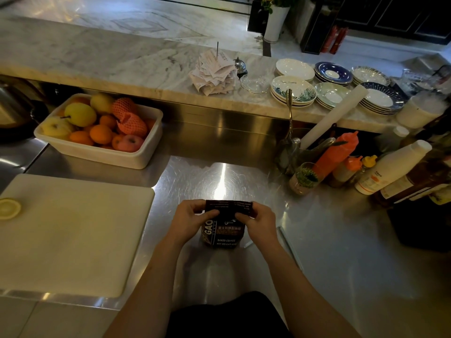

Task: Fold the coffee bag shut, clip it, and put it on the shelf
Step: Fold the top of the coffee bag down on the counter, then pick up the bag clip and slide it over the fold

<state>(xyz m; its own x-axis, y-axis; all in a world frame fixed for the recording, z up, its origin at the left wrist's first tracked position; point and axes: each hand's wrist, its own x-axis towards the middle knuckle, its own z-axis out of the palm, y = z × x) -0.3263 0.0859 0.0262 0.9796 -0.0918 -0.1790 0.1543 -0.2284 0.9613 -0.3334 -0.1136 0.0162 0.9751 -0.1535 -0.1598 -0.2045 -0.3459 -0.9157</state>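
Note:
A dark brown coffee bag (225, 234) with white lettering stands upright on the steel counter (317, 240), close to the front edge. Its top flap is bent over toward me. My left hand (189, 222) pinches the flap's left end and my right hand (258, 223) pinches its right end, thumbs on the near side. No clip is visible in either hand. A thin pale strip (289, 245) lies on the counter just right of my right wrist; what it is I cannot tell.
A white cutting board (73, 232) with a lemon slice (9, 208) lies at the left. A fruit tub (97, 152) sits behind it. Sauce bottles (341, 154) and a glass (305, 179) crowd the right. Stacked plates (292, 91) and receipts (214, 74) rest on the marble ledge.

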